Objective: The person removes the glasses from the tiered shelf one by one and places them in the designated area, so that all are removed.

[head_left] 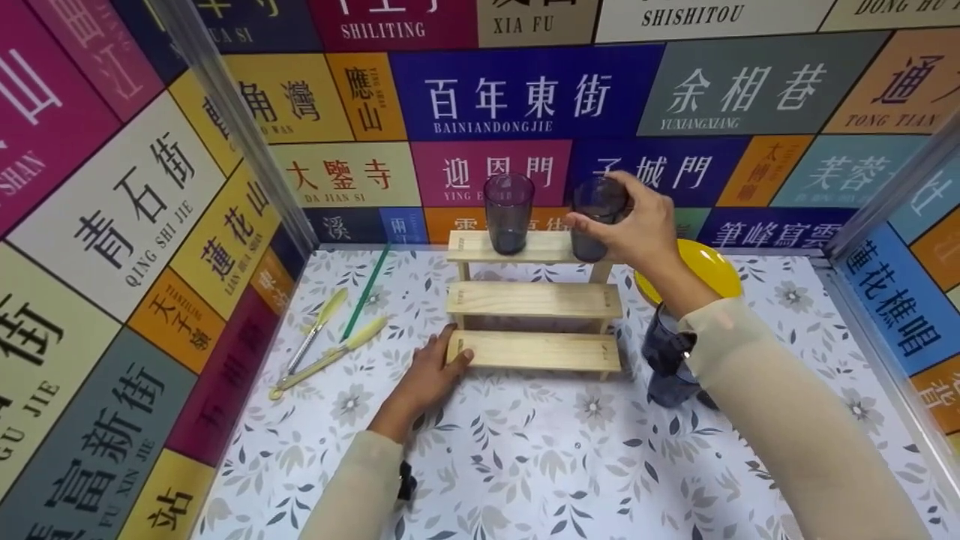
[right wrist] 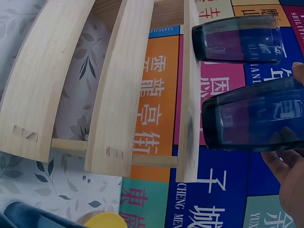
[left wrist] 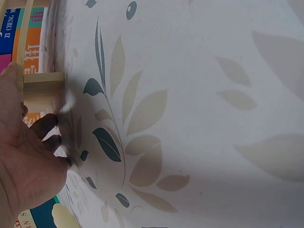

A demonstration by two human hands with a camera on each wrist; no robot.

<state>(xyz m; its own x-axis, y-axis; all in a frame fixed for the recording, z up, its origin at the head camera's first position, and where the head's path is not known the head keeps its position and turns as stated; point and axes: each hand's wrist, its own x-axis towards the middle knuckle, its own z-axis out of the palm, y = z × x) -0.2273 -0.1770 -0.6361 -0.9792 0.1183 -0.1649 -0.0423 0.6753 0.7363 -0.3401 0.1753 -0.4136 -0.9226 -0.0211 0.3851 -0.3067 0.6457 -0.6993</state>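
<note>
A three-step wooden rack (head_left: 534, 300) stands on the table. My right hand (head_left: 646, 225) grips a dark tinted glass (head_left: 589, 238) over the right part of its top board; the right wrist view shows a thin gap between this glass's base and the board. Another tinted glass (head_left: 508, 214) stands upright on the top board, left of the held one. My left hand (head_left: 429, 375) holds the left end of the bottom step (head_left: 536, 351), thumb at the front edge. In the left wrist view some of its fingers (left wrist: 45, 126) are bent beside the wood.
Dark glasses (head_left: 667, 386) stand right of the rack, partly behind my right forearm. A yellow plate (head_left: 709, 270) lies behind them. To the left are yellow-handled tongs (head_left: 364, 332) and a green stick (head_left: 367, 291). Sign-covered walls (head_left: 525, 90) enclose the table.
</note>
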